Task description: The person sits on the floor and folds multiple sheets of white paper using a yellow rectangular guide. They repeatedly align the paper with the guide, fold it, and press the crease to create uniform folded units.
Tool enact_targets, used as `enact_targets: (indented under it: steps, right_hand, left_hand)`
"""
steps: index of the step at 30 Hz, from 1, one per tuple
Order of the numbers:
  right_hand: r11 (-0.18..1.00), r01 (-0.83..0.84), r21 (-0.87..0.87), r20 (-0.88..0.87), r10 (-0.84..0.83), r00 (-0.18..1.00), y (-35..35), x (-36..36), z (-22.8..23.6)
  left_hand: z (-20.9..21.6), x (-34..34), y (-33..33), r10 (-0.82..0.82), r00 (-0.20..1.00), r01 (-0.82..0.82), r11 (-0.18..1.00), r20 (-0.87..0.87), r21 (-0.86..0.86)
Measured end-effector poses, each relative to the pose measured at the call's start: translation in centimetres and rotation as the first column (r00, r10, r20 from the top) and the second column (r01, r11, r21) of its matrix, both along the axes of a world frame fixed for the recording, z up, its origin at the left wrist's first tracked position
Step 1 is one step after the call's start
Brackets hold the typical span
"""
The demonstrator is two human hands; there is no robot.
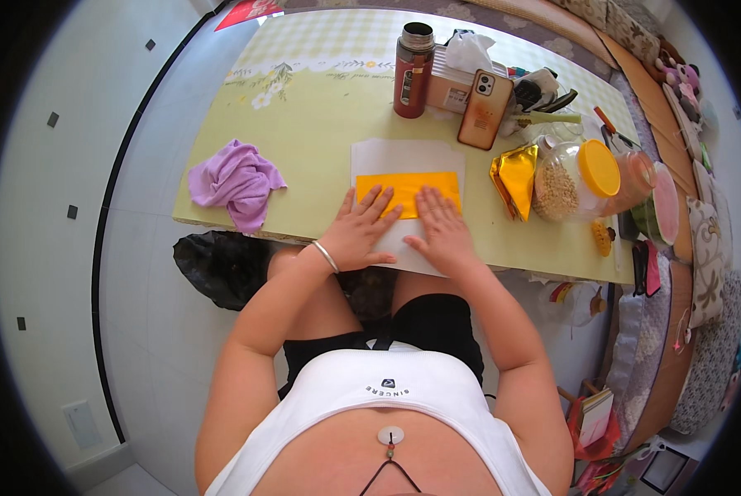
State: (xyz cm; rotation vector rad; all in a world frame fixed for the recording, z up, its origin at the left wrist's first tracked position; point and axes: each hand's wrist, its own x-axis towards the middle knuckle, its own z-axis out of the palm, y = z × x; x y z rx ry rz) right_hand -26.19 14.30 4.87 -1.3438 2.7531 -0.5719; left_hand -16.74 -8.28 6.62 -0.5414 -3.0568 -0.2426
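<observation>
A yellow-orange sheet of paper [408, 179], long and narrow as it lies, rests on white paper [394, 154] at the table's near edge. My left hand [360, 232] lies flat with fingers apart, its fingertips on the left part of the yellow sheet. On the sheet's right part press the fingers of my right hand [443, 232], also stretched out. Both palms sit over the lower white paper and hide some of it. To the right is a folded shiny gold piece [516, 183], apart from my hands.
A crumpled purple cloth [236, 183] lies at the left. Behind the paper stand a dark red flask [413, 74], a tissue box [453, 83] and a leaning phone [485, 110]. Rightward are a yellow-lidded jar [556, 186] and other containers. A black bag [217, 269] hangs below the table edge.
</observation>
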Motion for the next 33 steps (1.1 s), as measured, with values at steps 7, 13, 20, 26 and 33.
enact_targets:
  steps: [7,13,20,26,33]
  right_hand:
    - [0.968,0.165,-0.191,-0.113,-0.188,0.976,4.5,-2.5,0.4]
    - [0.707,0.587,-0.394,0.596,-0.289,0.749,1.2,-4.5,1.9]
    - [0.617,0.691,-0.377,0.800,-0.158,0.578,0.4,-4.4,1.7]
    - [0.532,0.769,-0.355,0.923,0.069,0.378,1.5,-5.0,1.1]
    - [0.488,0.807,-0.333,0.942,0.131,0.310,1.9,-4.9,1.5]
  left_hand:
    - [-0.9,-0.8,-3.7,0.230,0.963,-0.185,0.942,-0.139,0.279]
    - [0.8,-5.8,-2.6,0.491,0.871,-0.455,0.818,-0.013,0.353]
    - [0.8,-7.0,-3.0,0.548,0.810,-0.578,0.683,0.209,0.447]
    - [0.9,-4.3,-2.6,0.376,0.741,-0.615,0.048,0.556,0.787]
    - [0.5,-2.9,-2.2,0.303,0.731,-0.591,-0.168,0.612,0.789]
